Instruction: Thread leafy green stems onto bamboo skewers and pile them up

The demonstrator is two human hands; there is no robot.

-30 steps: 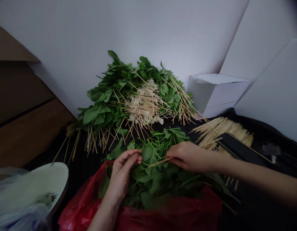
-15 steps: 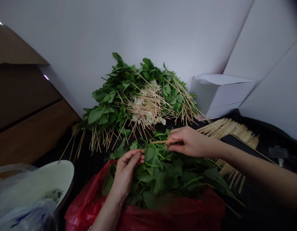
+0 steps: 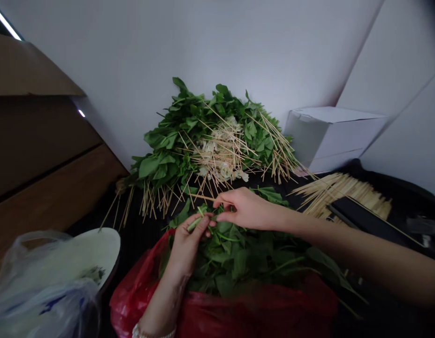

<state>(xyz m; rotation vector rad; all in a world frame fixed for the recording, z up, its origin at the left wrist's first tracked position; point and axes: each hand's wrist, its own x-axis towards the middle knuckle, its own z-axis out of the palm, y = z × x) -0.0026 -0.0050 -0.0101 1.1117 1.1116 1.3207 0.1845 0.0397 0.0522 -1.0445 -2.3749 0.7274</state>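
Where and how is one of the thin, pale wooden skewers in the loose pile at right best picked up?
Probably pinched at its left end, from above: the thin, pale wooden skewers fan apart there, while they bunch closer toward the right and the flat, black rectangular object covers part of their near side.

The only view looks from a camera worn on the person's head, above the near side of the shiny red plastic bag (image 3: 217, 314) of dark-green leafy stems (image 3: 245, 267), facing forward and steeply down over it. It sits so near that the bag runs off the bottom edge of the frame, yet takes in enough width to reach the round whitish bowl (image 3: 110, 251) left of the bag and the smooth pale wall (image 3: 238, 47) beyond it.
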